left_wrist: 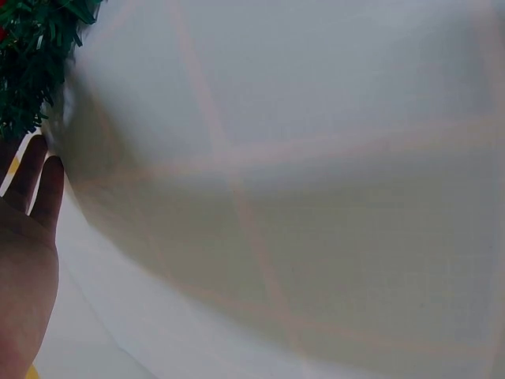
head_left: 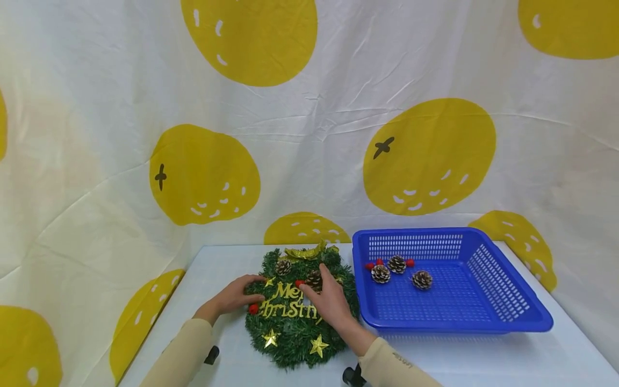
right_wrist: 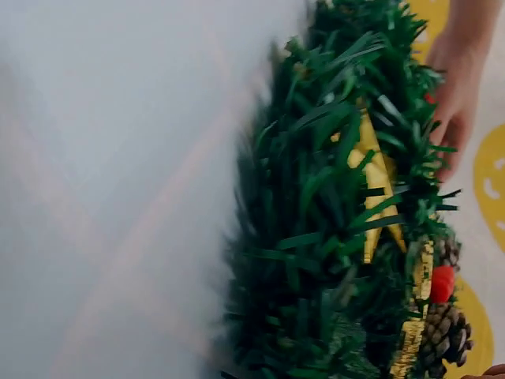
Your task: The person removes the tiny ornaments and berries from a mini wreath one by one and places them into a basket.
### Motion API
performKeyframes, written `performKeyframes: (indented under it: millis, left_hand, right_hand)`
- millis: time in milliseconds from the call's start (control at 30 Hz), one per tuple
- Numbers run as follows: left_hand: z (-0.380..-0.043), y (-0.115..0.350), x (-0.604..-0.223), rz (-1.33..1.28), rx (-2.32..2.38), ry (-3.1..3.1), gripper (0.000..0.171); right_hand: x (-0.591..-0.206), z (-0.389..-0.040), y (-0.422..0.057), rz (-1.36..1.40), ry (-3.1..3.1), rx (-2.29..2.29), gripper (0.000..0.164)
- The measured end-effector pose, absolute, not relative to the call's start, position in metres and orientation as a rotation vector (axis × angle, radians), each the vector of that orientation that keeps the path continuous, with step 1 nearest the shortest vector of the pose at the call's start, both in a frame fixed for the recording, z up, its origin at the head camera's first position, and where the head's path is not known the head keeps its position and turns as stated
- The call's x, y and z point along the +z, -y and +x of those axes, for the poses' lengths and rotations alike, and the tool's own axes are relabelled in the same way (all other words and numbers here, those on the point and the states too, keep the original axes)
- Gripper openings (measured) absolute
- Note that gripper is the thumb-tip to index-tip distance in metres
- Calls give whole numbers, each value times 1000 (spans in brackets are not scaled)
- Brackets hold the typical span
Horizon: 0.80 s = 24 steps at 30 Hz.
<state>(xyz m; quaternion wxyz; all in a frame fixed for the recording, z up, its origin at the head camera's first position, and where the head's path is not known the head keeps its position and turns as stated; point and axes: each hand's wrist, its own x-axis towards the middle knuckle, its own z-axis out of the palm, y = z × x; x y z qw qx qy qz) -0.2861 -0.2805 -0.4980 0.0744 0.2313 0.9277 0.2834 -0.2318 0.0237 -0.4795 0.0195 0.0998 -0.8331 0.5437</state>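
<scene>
A green Christmas wreath [head_left: 290,352] with gold "Merry Christmas" lettering [head_left: 285,310] lies on the table. My left hand [head_left: 237,294] rests at its left edge, fingers extended over the greenery, near a red berry [head_left: 253,309]. My right hand [head_left: 333,302] is over the wreath's right side, thumb and index finger spread around a pinecone [head_left: 314,280]. A second red berry [head_left: 300,283] sits by that thumb. Another pinecone [head_left: 282,267] and a gold bow [head_left: 306,252] are at the top; gold stars [head_left: 318,345] decorate the bottom. The right hand's other fingers are hidden.
A blue plastic basket [head_left: 508,324] stands on the table [head_left: 227,360] right of the wreath. Inside are several pinecones [head_left: 422,280] and red berries [head_left: 410,263]. Behind hangs a white cloth [head_left: 290,177] printed with yellow fruit.
</scene>
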Motion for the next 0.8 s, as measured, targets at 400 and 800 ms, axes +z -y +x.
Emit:
performKeyframes:
  millis: [400,800]
  left_hand:
    - [-287,281,-498,689,868,-2778,58]
    - [-288,281,-499,678,857,-2786,58]
  right_hand:
    - [-488,-250,-20,250,2578,1640,75]
    - [-495,-259,-23,283,2597,1579,65]
